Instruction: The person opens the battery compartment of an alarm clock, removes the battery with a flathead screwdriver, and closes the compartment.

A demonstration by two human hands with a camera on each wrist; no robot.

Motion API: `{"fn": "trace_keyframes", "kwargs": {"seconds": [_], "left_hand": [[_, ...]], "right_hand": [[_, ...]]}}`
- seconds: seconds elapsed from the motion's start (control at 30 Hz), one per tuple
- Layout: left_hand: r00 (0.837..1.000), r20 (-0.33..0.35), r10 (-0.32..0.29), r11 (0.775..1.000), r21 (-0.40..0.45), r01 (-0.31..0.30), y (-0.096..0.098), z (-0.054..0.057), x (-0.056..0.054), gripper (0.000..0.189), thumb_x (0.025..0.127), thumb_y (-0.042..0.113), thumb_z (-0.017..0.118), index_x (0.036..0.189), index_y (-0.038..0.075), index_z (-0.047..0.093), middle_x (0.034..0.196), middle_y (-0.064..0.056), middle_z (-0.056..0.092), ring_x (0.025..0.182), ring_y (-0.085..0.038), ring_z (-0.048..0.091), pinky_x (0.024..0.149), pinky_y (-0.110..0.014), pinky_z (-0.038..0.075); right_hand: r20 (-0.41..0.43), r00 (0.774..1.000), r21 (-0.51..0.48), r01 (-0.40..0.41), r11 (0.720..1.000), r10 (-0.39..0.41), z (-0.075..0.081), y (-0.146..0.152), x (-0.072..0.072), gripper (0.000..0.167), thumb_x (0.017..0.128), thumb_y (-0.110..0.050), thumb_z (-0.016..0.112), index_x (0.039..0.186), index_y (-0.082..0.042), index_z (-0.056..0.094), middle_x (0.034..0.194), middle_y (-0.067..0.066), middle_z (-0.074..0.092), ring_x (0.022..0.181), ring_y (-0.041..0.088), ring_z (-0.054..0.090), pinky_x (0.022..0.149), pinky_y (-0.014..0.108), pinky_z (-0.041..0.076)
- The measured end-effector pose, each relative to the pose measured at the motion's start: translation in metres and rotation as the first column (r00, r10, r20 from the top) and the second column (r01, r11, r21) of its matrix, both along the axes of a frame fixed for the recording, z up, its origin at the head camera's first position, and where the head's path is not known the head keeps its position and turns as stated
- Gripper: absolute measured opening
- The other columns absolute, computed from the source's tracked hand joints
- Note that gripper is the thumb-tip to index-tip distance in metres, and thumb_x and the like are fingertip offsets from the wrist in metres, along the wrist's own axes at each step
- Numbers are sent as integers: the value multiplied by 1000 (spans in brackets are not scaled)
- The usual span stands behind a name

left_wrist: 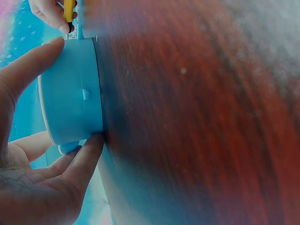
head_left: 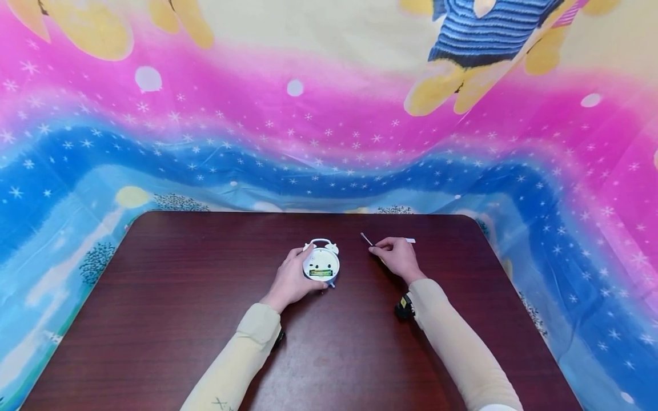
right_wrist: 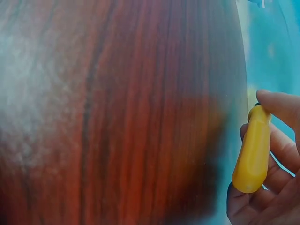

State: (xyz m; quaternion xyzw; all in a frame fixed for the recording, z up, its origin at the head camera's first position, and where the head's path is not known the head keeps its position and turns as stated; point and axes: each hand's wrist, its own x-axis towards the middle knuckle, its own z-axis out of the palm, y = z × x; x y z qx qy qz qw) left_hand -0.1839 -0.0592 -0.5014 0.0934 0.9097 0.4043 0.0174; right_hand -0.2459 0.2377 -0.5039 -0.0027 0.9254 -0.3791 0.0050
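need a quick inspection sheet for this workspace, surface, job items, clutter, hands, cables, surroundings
Surface: dark red-brown wood-grain table.
Job's things: alarm clock lying on the table, its slot facing up with what looks like a green-yellow battery in it; yellow-handled tool, probably a screwdriver, apart from the clock.
Clutter: small white piece just beyond the right hand, too small to identify.
Left hand: grips the clock by its sides.
Right hand: holds the yellow-handled tool.
Cables: nothing seen.
Surroundings: printed cloth in pink and blue with snowflakes, behind and beside the table.
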Motion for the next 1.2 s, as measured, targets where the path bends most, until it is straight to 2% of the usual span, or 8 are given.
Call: {"fn": "trace_keyframes", "kwargs": {"seconds": [0.27,0.47,0.77,1.2], "left_hand": [[1000,-1,2,1000,-3,-2,1,0,0,106,67,31,96,156,9,42,149,-20,44,129,-38,49,103,-50,42],[1000,-8,1,1000,0,-1,0,1,0,106,67,31,96,156,8,43,148,-20,45,128,-37,50,102,-49,43],[1000,-20,-2,1000,12,2,0,0,0,107,66,30,97,155,7,43,148,-21,46,128,-38,51,103,-49,43],[1000,-17,0,1000,13,0,0,1,1,106,66,30,97,155,7,43,148,-21,45,129,-38,50,103,-50,42]], "right_hand": [[26,999,29,-21,999,20,0,-1,1,23,91,-29,79,99,-8,79,80,2,69,68,22,58,64,36,48],[55,998,53,-6,999,3,4,2,-2,23,92,-29,78,101,-8,78,79,3,69,68,22,58,64,36,47],[31,999,118,10,993,-13,5,6,-8,22,90,-30,80,99,-9,80,78,0,71,71,19,61,69,38,47],[61,998,114,25,993,-32,7,5,-7,23,91,-31,79,100,-10,79,79,1,69,71,21,58,68,38,46]]}}
